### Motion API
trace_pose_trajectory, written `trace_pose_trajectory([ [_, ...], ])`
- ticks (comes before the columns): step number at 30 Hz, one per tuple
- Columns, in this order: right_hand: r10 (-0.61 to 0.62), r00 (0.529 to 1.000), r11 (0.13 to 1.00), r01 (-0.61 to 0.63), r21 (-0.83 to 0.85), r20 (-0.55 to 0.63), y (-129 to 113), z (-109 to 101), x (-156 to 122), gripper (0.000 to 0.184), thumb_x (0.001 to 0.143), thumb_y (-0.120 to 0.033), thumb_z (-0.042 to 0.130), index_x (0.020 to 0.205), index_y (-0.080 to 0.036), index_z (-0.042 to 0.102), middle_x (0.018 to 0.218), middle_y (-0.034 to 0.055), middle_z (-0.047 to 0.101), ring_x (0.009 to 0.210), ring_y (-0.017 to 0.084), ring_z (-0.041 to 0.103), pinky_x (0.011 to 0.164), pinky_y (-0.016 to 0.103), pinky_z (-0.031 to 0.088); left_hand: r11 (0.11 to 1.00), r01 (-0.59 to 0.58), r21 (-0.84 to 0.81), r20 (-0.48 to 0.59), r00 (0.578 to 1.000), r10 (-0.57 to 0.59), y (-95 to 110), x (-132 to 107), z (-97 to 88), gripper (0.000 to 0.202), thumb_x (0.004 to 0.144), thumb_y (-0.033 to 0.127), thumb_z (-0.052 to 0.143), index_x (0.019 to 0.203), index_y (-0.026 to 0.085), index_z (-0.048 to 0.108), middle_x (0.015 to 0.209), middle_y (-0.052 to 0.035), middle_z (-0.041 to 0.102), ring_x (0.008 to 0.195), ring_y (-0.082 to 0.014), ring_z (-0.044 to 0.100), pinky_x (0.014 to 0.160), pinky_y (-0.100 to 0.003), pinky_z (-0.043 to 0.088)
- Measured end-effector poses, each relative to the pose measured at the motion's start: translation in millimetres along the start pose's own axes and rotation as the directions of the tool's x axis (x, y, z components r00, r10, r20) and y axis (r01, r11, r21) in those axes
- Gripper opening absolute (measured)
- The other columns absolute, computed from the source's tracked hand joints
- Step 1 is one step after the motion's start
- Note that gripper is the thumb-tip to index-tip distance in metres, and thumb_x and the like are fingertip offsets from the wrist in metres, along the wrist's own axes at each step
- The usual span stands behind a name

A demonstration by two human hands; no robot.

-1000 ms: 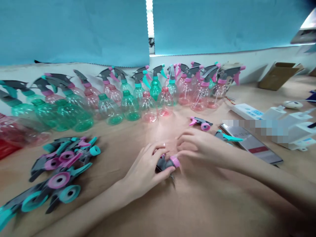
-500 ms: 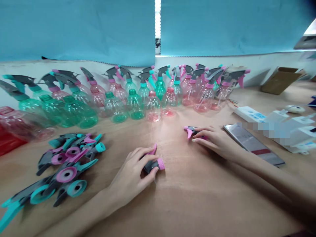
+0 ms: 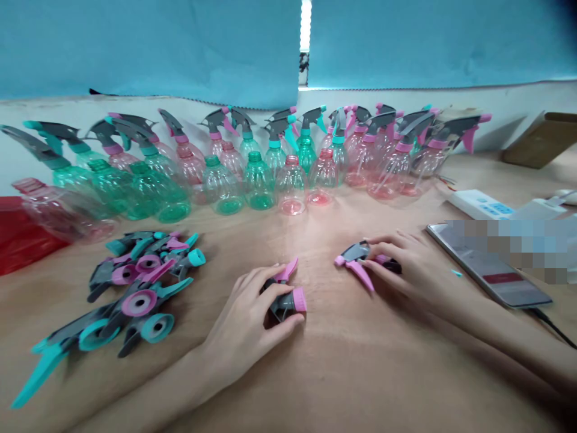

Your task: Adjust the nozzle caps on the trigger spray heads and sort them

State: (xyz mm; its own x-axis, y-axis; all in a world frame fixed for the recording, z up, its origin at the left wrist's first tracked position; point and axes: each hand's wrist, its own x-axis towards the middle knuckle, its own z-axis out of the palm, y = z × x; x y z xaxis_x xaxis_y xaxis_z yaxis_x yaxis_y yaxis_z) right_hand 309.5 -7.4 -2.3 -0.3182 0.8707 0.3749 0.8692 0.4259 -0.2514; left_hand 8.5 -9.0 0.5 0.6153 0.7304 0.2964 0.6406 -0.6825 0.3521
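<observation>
My left hand [image 3: 246, 316] curls around a grey spray head with a pink collar [image 3: 299, 299] and pink trigger, low over the table. The collar points right, between thumb and fingers. To the right, the fingers of my right hand [image 3: 412, 267] close on another grey spray head [image 3: 359, 250]. Its pink nozzle faces left and its pink trigger slants toward me; part of its body is hidden behind the fingers. Left of my left hand lies a loose pile of spray heads [image 3: 139, 302] with pink or teal collars and triggers.
Behind stand pink and green clear bottles, several open like the pink bottle [image 3: 291, 189], others with spray heads fitted. A red bag [image 3: 27, 237] lies far left. On the right are a phone [image 3: 491, 264], a power strip [image 3: 480, 204] and a cardboard box [image 3: 541, 138].
The spray head in my right hand has turned, so its trigger now shows fully and slants toward me. My left hand keeps its spray head. The whole view has shifted slightly.
</observation>
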Motion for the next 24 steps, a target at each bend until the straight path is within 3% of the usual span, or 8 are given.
trace_pose_trajectory([
  [4,0.084,0.996,0.996,-0.085,-0.028,-0.035,14.1,-3.1,-19.4,0.027,0.090,-0.040,0.048,0.084,-0.021,0.065,0.114,0.0122,0.060,0.103,0.030,0.055,0.090,0.053,0.037,1.000,0.013,-0.018,-0.001,1.000,-0.013,0.0,1.7,3.5,0.019,0.086,0.033,0.060,0.099,0.019,0.060,0.123,-0.0111,0.052,0.116,-0.0293,0.047,0.094,-0.048,0.040],
  [8,0.208,0.977,0.978,-0.206,0.042,-0.053,14.2,2.4,-26.7,0.030,0.089,-0.047,0.049,0.089,-0.020,0.063,0.111,0.0130,0.060,0.103,0.031,0.057,0.085,0.049,0.044,1.000,0.015,-0.027,0.006,1.000,-0.015,0.4,2.8,4.3,0.019,0.086,0.032,0.059,0.101,0.020,0.060,0.125,-0.0104,0.051,0.116,-0.0288,0.047,0.095,-0.048,0.039],
  [17,0.067,0.998,0.993,-0.066,0.100,-0.002,-20.0,18.2,2.1,0.024,0.090,-0.042,0.049,0.081,-0.021,0.059,0.104,0.0085,0.061,0.096,0.022,0.058,0.082,0.038,0.045,0.998,0.044,-0.043,-0.001,0.999,-0.044,0.8,0.6,2.6,0.018,0.084,0.031,0.062,0.099,0.021,0.061,0.124,-0.0090,0.052,0.116,-0.0275,0.047,0.096,-0.047,0.040],
  [22,0.105,0.992,0.993,-0.101,0.067,-0.063,-16.4,22.9,22.9,0.026,0.088,-0.041,0.052,0.073,-0.020,0.054,0.092,0.0090,0.059,0.086,0.024,0.057,0.073,0.040,0.046,0.999,0.024,-0.021,0.026,0.999,-0.024,4.5,5.2,4.8,0.027,0.083,0.030,0.063,0.108,0.021,0.060,0.131,-0.0114,0.047,0.119,-0.0317,0.043,0.097,-0.053,0.039],
  [24,0.112,0.988,0.993,-0.106,0.056,-0.107,-15.6,21.7,26.8,0.024,0.087,-0.040,0.054,0.076,-0.019,0.054,0.097,0.0112,0.059,0.089,0.027,0.056,0.074,0.042,0.046,0.999,0.029,-0.040,0.051,0.998,-0.027,5.3,6.4,5.1,0.024,0.084,0.028,0.061,0.108,0.022,0.060,0.132,-0.0108,0.046,0.121,-0.0315,0.043,0.097,-0.053,0.039],
])
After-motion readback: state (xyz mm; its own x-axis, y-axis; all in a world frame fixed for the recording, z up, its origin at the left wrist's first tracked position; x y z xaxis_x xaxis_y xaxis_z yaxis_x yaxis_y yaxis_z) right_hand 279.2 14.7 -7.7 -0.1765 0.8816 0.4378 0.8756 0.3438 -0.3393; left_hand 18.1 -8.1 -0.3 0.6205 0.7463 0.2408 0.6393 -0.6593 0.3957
